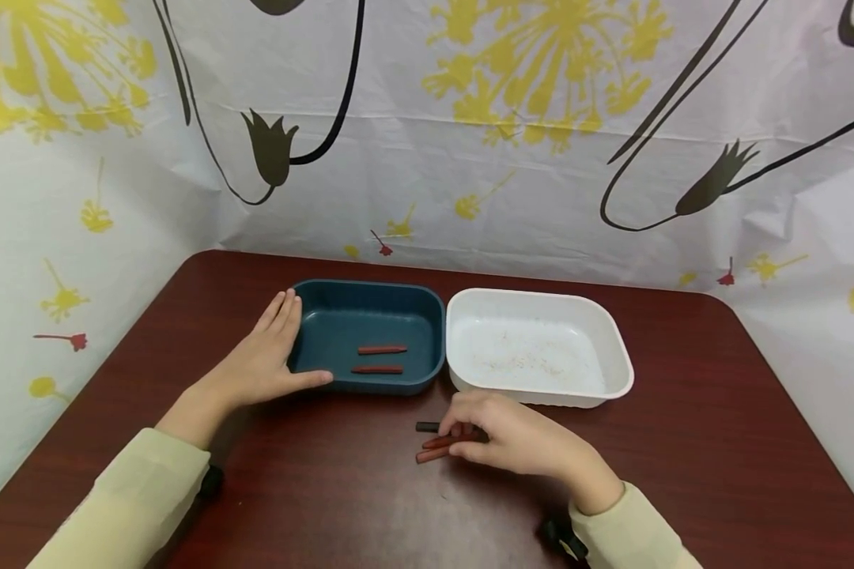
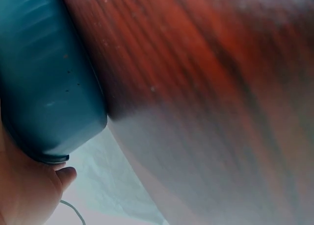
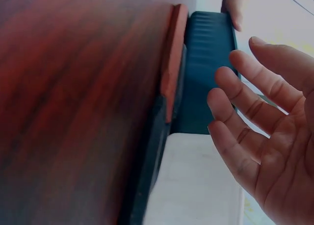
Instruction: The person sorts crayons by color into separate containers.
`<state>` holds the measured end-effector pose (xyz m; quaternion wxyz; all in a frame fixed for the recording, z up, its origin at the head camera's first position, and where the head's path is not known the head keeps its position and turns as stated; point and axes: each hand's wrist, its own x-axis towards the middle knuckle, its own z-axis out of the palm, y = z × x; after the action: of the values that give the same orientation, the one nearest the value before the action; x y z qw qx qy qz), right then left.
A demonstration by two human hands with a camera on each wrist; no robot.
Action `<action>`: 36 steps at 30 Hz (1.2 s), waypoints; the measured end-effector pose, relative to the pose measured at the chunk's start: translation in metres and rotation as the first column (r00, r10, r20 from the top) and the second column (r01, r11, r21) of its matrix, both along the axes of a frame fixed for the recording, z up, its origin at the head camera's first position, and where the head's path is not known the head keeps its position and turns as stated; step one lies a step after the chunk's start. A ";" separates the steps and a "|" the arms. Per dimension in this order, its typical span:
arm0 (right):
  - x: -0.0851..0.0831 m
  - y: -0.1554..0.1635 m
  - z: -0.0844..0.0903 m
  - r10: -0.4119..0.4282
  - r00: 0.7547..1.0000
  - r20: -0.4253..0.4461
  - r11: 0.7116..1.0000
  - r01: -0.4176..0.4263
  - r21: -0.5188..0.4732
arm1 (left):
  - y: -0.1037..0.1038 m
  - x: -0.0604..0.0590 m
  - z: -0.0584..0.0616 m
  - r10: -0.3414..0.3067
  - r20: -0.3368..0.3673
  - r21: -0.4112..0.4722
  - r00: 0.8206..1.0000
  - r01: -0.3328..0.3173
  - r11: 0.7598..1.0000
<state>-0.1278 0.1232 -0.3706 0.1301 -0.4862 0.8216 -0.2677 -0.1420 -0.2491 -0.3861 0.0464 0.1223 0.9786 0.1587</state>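
Note:
My left hand [image 1: 279,352] lies flat against the left side of a dark blue tray [image 1: 370,286], fingers straight and thumb along its front edge. The left wrist view shows the hand [image 2: 27,190] against the tray's wall [image 2: 44,78]. Two red-brown sticks [image 1: 380,359] lie inside that tray. My right hand [image 1: 464,433] hovers on a few loose sticks on the table: red-brown ones [image 1: 434,454] and a dark one [image 1: 425,427]. In the right wrist view its fingers [image 3: 245,117] are spread and straight beside a red-brown stick [image 3: 171,63], gripping nothing.
A white tray [image 1: 541,297] with only fine crumbs stands right of the blue one, touching it. Both sit on a dark red table [image 1: 683,442] with rounded corners. A flower-printed sheet [image 1: 470,158] hangs behind and at the sides.

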 end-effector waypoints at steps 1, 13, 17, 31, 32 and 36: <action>0.000 -0.001 -0.001 0.007 1.000 -0.002 1.000 -0.007 0.005 | 0.000 0.000 0.000 -0.002 0.001 0.001 1.000 0.002 1.000; 0.000 -0.010 -0.007 0.006 0.999 0.038 0.996 -0.010 0.093 | -0.001 -0.001 -0.001 -0.006 -0.006 -0.007 1.000 0.006 1.000; 0.000 -0.012 -0.007 -0.004 0.999 0.041 0.991 -0.001 0.135 | -0.001 -0.002 -0.002 -0.006 -0.007 -0.007 1.000 0.006 1.000; 0.000 -0.015 -0.005 0.016 1.000 -0.019 0.980 -0.012 0.199 | -0.002 -0.004 0.000 -0.010 -0.001 -0.016 1.000 0.010 1.000; 0.001 -0.015 -0.005 0.013 1.000 -0.013 0.979 -0.010 0.204 | -0.002 -0.003 0.000 -0.011 0.002 -0.016 1.000 0.011 1.000; 0.003 -0.013 -0.004 -0.003 1.000 0.000 0.975 0.003 0.220 | -0.002 -0.003 0.000 -0.014 0.002 -0.013 1.000 0.014 1.000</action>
<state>-0.1246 0.1101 -0.3744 0.1829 -0.4676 0.8469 -0.1751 -0.1451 -0.2507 -0.3862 0.0494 0.1286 0.9787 0.1521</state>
